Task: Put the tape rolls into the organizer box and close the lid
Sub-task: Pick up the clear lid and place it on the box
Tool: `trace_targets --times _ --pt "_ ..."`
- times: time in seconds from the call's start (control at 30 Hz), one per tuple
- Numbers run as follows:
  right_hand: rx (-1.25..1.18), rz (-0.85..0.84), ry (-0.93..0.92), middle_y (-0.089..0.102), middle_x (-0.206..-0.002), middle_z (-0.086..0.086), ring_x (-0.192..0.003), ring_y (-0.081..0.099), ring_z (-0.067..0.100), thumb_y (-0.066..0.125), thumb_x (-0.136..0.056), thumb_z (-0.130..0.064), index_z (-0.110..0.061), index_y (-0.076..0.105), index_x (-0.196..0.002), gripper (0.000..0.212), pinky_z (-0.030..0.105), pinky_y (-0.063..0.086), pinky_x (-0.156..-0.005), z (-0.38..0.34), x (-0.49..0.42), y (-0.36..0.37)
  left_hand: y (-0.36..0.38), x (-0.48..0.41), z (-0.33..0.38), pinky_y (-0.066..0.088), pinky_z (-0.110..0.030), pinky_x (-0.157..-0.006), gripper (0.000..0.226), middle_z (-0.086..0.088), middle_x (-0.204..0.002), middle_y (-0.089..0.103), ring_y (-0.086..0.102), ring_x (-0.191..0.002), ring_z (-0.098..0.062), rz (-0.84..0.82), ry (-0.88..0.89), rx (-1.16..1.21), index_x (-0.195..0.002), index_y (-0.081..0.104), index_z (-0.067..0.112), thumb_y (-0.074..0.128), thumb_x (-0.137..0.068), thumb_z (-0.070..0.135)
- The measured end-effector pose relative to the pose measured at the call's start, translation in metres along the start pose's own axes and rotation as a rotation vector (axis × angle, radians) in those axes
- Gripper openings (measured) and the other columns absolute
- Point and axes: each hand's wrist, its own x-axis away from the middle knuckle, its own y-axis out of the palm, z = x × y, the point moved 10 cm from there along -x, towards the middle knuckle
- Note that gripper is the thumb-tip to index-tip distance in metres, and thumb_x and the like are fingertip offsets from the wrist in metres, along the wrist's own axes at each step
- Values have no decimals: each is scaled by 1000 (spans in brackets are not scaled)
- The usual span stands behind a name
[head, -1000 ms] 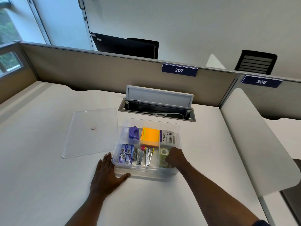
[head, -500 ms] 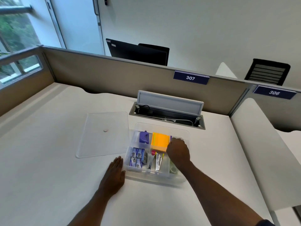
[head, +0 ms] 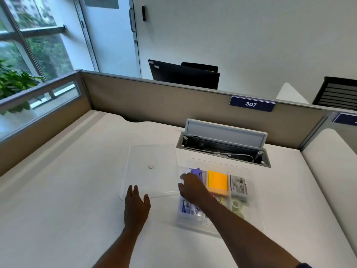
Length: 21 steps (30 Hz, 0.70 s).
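The clear organizer box (head: 257, 213) stands open on the white desk, holding an orange pad, a purple item, small blue packs and a white packet. Clear tape rolls (head: 237, 205) lie in its front right compartment. The clear lid (head: 152, 171) lies flat on the desk to the left of the box. My right hand (head: 191, 188) hovers over the box's left side, fingers spread toward the lid's right edge, holding nothing. My left hand (head: 136, 204) is flat and open at the lid's front edge, fingertips touching or just over it.
An open cable tray (head: 224, 149) with a raised flap sits behind the box. Beige partition walls (head: 154, 101) bound the desk at the back and left. A white divider panel (head: 332, 171) stands to the right.
My right hand has left the tape rolls in the front right compartment and swung left across the box toward the lid. My left hand has slid from the box's front corner to the lid.
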Motion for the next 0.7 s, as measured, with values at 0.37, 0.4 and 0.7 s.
trace_targets --times 0.37,0.4,0.7 --pt "105 -239 207 53 -122 24 -111 54 36 47 -88 -19 2 51 -111 31 38 47 -87 -23 -21 63 -18 -49 -39 29 -46 -114 64 -22 -153 25 25 -141 -35 -28 -101 -4 -142 30 -2 55 -92 30" --pt "98 -249 245 52 -124 25 -113 54 36 46 -88 -17 3 49 -115 33 38 46 -91 -17 -25 69 -16 -52 -40 28 -45 -114 63 -21 -153 25 25 -141 -35 -42 -98 -9 -142 30 -2 53 -93 29" --pt "-86 -219 473 48 -126 36 -118 44 47 53 -88 -11 4 58 -117 33 53 43 -97 -2 -43 96 -9 -68 -39 24 -37 -116 55 -18 -155 23 22 -144 -29 -114 -60 -33 -145 25 -1 42 -94 12"
